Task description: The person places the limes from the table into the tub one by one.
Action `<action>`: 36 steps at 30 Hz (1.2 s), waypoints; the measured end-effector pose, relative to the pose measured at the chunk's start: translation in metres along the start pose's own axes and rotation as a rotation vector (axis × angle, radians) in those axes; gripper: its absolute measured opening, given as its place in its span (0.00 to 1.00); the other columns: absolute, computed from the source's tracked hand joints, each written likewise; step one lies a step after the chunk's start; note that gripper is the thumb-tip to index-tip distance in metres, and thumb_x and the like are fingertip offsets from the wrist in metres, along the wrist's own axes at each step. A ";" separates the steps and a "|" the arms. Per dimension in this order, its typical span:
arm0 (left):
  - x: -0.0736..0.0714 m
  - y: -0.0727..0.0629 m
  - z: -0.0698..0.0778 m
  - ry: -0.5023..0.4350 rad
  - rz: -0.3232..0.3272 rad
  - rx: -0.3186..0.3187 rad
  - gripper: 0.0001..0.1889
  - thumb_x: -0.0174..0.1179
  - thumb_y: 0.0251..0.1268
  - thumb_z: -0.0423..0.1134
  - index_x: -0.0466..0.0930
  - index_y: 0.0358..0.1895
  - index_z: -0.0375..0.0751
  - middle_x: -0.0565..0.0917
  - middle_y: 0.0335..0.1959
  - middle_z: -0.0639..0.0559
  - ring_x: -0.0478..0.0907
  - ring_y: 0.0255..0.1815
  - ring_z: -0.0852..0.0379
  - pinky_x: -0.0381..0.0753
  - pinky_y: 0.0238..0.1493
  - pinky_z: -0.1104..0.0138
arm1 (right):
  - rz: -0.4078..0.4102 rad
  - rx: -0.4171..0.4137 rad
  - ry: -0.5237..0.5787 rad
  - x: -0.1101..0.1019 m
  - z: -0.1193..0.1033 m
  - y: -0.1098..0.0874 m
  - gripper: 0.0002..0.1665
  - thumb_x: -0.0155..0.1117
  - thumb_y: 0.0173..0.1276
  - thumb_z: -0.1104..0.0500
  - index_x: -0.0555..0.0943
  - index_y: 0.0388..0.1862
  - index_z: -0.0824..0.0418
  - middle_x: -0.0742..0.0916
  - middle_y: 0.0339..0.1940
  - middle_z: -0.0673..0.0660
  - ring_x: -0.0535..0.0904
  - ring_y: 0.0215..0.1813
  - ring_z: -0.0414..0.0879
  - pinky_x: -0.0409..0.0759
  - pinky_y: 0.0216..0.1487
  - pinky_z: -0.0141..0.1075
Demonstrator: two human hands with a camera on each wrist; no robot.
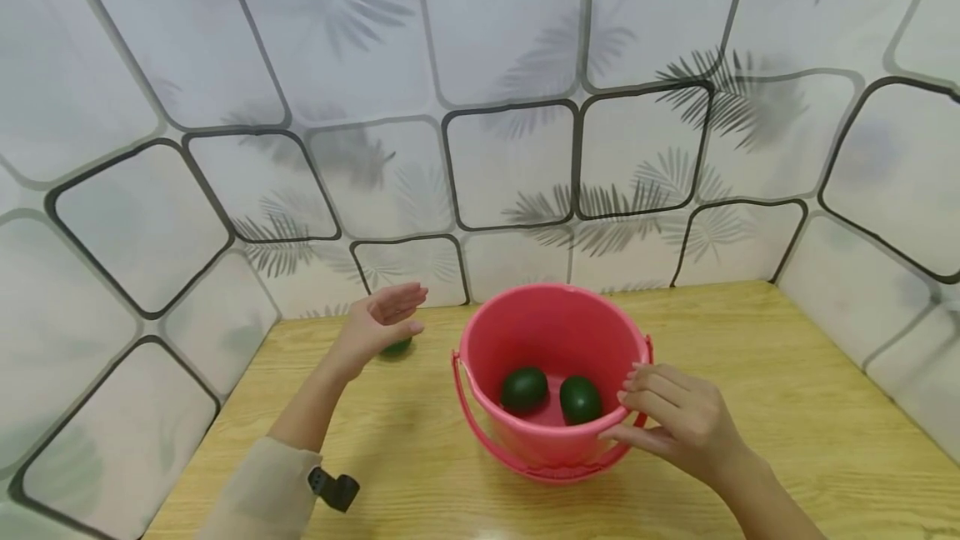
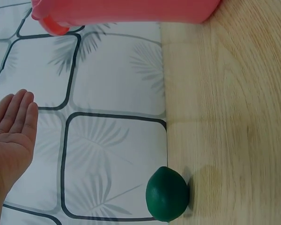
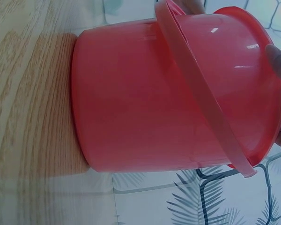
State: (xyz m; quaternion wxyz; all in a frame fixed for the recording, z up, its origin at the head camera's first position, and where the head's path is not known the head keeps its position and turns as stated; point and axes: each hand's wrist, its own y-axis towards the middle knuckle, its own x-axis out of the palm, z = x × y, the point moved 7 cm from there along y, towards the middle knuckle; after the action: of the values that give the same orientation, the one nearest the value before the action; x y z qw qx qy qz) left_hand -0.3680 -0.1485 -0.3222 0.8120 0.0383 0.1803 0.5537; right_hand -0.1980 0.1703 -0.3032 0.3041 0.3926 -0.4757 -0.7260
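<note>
A pink bucket (image 1: pixel 525 440) stands upright on the table, its handle hanging down on the near side. Inside it lie two dark green, egg-shaped fruits, one on the left (image 1: pixel 523 390) and one on the right (image 1: pixel 581 400). My right hand (image 1: pixel 686 419) grips the bucket's right rim, thumb outside and fingers over the edge. To the left of the bucket, my left hand (image 1: pixel 378 327) hovers with fingers extended and holds nothing. Below it a third green fruit (image 2: pixel 167 194) sits on the table, partly hidden by the hand in the head view.
The wooden table (image 1: pixel 360 448) meets a padded-looking wall (image 1: pixel 510 165) with leaf and rounded-square patterns at the back and both sides. A small black device (image 1: pixel 333 488) is at the left sleeve's cuff.
</note>
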 end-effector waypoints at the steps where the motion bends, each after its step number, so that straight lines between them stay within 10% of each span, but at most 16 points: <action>1: -0.001 0.000 -0.001 0.001 0.003 -0.001 0.30 0.64 0.58 0.29 0.67 0.65 0.33 0.75 0.62 0.40 0.75 0.57 0.65 0.73 0.59 0.69 | 0.000 0.001 -0.003 0.000 0.000 0.000 0.26 0.66 0.59 0.41 0.81 0.16 0.62 0.83 0.19 0.55 0.79 0.24 0.48 0.82 0.30 0.32; 27: -0.013 0.009 -0.030 0.045 0.023 -0.027 0.29 0.65 0.59 0.33 0.68 0.64 0.33 0.73 0.62 0.36 0.75 0.60 0.58 0.73 0.58 0.71 | 0.001 -0.003 0.012 0.000 0.002 -0.003 0.25 0.68 0.57 0.42 0.81 0.17 0.62 0.83 0.20 0.55 0.80 0.24 0.47 0.82 0.33 0.31; 36: -0.020 0.010 -0.041 0.034 0.040 -0.071 0.29 0.64 0.60 0.33 0.67 0.65 0.34 0.72 0.63 0.37 0.75 0.54 0.70 0.74 0.55 0.73 | -0.003 -0.001 0.016 0.001 0.003 -0.003 0.25 0.68 0.57 0.41 0.81 0.17 0.62 0.83 0.20 0.55 0.79 0.25 0.47 0.82 0.33 0.31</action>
State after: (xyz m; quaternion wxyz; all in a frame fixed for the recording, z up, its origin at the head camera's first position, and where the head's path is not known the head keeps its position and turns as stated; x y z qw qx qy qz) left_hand -0.3973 -0.1689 -0.3531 0.7986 0.0039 0.1736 0.5763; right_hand -0.2007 0.1722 -0.3058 0.3070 0.3989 -0.4722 -0.7237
